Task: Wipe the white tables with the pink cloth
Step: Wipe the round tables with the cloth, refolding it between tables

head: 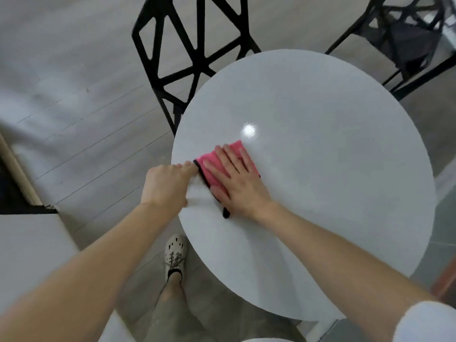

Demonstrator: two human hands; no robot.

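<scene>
You are working in soft, even indoor light, bright enough but flat. One small hot glare spot sits on the glossy white worktop [333,181], so a lamp probably hangs overhead. Faint, soft-edged shadows streak its near side. The black chair [187,58] beyond it and the floor [74,107] smear with motion blur, and the wide lens bends straight lines at the edges.
</scene>
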